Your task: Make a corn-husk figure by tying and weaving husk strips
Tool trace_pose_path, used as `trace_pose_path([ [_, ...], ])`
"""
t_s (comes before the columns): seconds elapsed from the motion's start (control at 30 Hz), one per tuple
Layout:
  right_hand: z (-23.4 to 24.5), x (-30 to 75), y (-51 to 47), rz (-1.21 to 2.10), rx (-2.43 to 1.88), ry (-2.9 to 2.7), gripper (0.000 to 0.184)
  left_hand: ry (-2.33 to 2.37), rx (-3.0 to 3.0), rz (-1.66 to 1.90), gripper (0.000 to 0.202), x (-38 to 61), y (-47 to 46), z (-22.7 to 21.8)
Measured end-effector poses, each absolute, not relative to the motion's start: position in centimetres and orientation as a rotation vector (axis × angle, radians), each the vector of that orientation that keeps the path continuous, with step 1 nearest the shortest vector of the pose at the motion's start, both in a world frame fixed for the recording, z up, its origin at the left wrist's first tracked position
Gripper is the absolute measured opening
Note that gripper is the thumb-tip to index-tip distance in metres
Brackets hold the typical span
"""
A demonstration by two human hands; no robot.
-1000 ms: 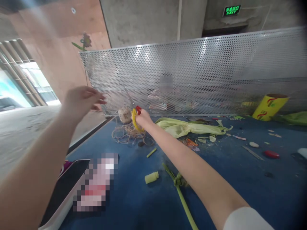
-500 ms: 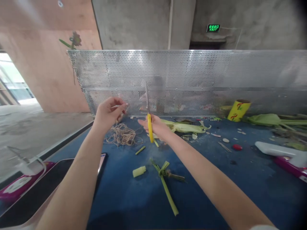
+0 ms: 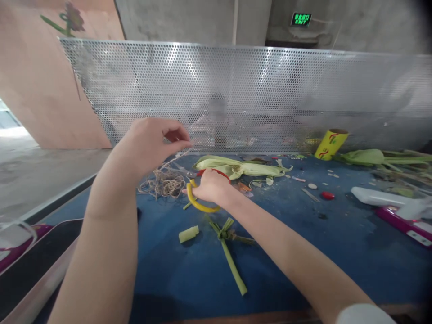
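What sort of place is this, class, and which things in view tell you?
Most likely a craft workspace in a public building: scissors and a tangle of string suggest handwork, and the lit exit sign suggests a shared building.

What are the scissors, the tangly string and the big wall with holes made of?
The scissors seem to have smooth plastic handles, since they're bright yellow and red, and probably metal blades, which look thin and grey. The string looks like dull plant fibre, perhaps jute, because it's tan and kinks loosely. The holey panel is probably bare metal: it's silvery with bright glints.
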State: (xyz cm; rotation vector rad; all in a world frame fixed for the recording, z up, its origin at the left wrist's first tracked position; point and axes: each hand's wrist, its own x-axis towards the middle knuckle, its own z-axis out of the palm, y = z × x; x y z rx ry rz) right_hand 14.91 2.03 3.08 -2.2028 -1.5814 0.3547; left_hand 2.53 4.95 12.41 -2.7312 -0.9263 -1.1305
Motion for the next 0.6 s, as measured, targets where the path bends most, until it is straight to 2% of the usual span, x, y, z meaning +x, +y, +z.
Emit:
trace_pose_path([
  [0.1, 3.3, 13.9, 3.4, 0.464, -2.203, -1.632, 0.062, -0.886, -2.735, -1.150, 0.014, 2.8, 4.8, 12.3],
  [0.3, 3.3, 13.3, 3.7, 0.561, -2.158, -1.698, 0.073, -0.841, -2.700, -1.183, 0.012, 2.9, 4.4, 12.4],
  [0.47, 3.4, 13.3, 3.8, 0.515, -2.071, -1.777, 0.061, -0.874, -2.716, -1.150, 0.012, 2.9, 4.1, 12.5],
  [0.6, 3.2, 13.4, 3.9, 0.460, -2.046, -1.791, 0.058, -0.897, -2.678, -1.164, 0.013, 2.9, 4.0, 12.6],
])
